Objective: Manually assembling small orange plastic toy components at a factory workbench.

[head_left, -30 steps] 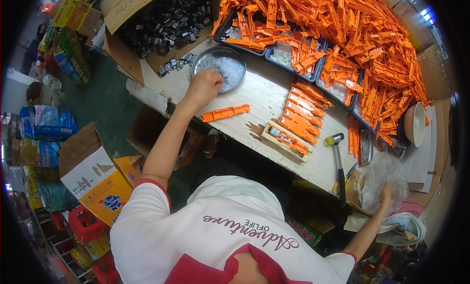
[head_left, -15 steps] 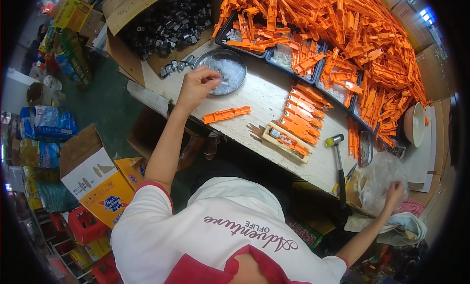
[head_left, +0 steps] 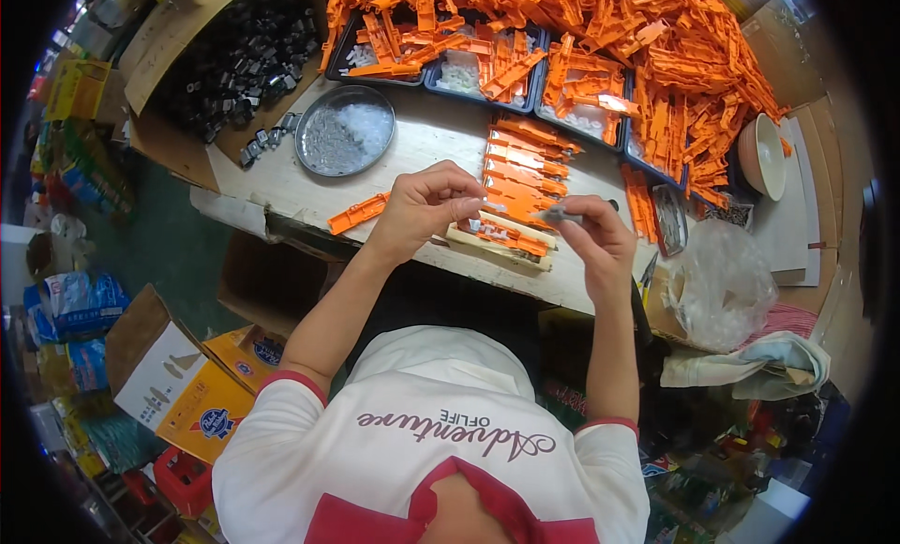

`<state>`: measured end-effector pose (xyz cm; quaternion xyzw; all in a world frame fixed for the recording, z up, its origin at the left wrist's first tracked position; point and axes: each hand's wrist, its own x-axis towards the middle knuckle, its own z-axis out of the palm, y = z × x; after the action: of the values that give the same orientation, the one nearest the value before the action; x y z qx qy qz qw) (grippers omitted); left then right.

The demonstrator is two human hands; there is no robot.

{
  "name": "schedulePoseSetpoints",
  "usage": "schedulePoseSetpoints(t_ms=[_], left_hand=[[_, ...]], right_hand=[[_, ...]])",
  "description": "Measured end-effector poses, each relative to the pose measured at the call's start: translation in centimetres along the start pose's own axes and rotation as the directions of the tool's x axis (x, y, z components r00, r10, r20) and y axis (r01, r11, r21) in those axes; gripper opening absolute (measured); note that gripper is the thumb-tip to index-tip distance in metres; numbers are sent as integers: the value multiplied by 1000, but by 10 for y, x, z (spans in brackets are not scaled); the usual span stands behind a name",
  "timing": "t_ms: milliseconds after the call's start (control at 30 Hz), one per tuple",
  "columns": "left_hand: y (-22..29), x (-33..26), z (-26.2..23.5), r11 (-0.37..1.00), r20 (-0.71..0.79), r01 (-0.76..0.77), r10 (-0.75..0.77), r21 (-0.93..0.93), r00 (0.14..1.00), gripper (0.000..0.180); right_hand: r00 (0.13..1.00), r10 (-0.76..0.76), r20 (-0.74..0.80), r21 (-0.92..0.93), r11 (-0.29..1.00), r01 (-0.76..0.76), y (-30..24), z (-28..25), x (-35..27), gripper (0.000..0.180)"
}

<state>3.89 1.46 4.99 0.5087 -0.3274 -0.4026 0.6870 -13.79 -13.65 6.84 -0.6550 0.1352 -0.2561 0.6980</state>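
Note:
My left hand (head_left: 427,211) is closed in a pinch beside a pale wooden-looking fixture (head_left: 534,261); a small whitish, translucent piece (head_left: 495,206) shows at its fingertips. An orange plastic housing (head_left: 511,234) sits in the fixture, with small parts inside it. Just right of it, my right hand (head_left: 600,239) grips a small grey metal part (head_left: 561,214) between thumb and fingers. Behind the fixture lies a row of orange housings (head_left: 525,173). One single orange housing (head_left: 359,213) rests left of my left hand.
A round metal dish (head_left: 328,136) holds clear small pieces. Black trays (head_left: 427,83) and a large heap of orange housings (head_left: 694,84) fill the back. A cardboard box (head_left: 150,136) contains dark metal parts. Pliers (head_left: 648,274), a plastic bag (head_left: 727,281) and a bowl (head_left: 761,158) are at right.
My left hand has moved right from the metal dish to the fixture. My right hand has left the plastic bag and come to the fixture with a small grey metal part. The view has shifted.

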Motion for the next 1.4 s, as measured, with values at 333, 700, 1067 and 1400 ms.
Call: schedulePoseSetpoints(t_ms=[333,700,1067,1400], left_hand=[[-9,3,11,997,18,-6,8,-81,1000,10],[-11,0,8,977,-15,-100,104,187,994,12],[-9,1,18,818,80,-339,342,465,936,13],[-7,-1,21,894,38,-185,186,408,982,10]], right_hand=[[994,79,-69,85,994,-73,17,12,0,21],[990,-125,60,-583,801,137,9,21,-1,17],[985,-158,62,-594,788,164,6,23,0,14],[963,-234,133,-674,691,261,9,18,-2,16]])
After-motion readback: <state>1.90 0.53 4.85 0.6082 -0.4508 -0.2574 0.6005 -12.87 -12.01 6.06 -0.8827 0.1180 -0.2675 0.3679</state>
